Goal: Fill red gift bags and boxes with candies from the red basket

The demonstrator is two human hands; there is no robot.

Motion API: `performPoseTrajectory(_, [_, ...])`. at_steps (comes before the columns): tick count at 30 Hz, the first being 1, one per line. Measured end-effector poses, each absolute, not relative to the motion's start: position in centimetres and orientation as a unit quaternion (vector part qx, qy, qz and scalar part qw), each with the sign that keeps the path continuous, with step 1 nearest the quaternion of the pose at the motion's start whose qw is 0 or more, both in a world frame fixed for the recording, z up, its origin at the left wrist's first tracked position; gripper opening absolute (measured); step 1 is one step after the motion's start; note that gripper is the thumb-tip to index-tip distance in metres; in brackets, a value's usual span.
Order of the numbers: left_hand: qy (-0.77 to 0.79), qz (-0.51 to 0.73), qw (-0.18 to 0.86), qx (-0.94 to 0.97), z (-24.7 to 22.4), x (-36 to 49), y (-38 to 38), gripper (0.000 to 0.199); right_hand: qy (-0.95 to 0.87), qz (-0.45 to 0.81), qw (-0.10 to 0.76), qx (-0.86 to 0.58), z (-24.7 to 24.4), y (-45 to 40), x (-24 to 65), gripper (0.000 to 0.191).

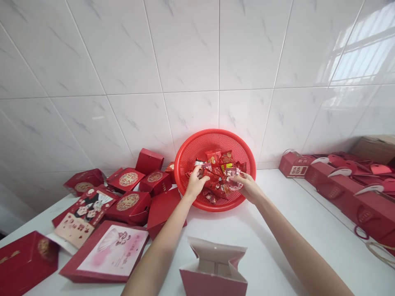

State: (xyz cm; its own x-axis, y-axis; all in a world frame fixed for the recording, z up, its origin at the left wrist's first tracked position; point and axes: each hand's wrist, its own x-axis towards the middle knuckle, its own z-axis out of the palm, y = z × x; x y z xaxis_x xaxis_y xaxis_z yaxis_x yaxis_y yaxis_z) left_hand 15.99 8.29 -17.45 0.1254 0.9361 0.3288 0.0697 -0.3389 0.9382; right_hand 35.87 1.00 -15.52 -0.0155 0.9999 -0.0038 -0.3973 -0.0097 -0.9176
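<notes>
A round red plastic basket (216, 133) leans tilted against the tiled wall, with several small wrapped candies (220, 168) inside it. Over its left side, my left hand (196, 183) pinches a small candy packet (206, 167) between thumb and fingers. My right hand (251, 188) reaches in from the right, its fingers closed on a pinkish candy packet (233, 183). Between my forearms, close to me, stands an open dark-pink paper gift box (212, 283); the part of its inside that shows holds nothing.
Red gift boxes (131, 205) of several sizes lie piled on the left, one with a dress picture (114, 250). Along the right, handled red boxes (339, 185) stand in a row by a brown carton (375, 148). The white table (277, 230) meets the wall behind.
</notes>
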Motion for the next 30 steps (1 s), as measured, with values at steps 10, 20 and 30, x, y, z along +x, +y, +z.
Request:
performPoseTrajectory(10, [0.366,0.591,0.450,0.561,-16.9,16.2,7.8,0.028,-0.377,0.610,0.592,-0.367,-16.9,1.1,34.1,0.036])
performPoseTrajectory(20, [0.345,0.661,0.410,0.526,-16.0,15.7,7.7,0.038,-0.382,0.613,0.586,-0.367,-17.3,1.1,33.9,0.041])
performPoseTrajectory(30, [0.261,0.599,0.381,0.654,-13.3,15.9,5.1,0.037,-0.379,0.599,0.606,-0.361,-17.3,1.0,33.6,0.045])
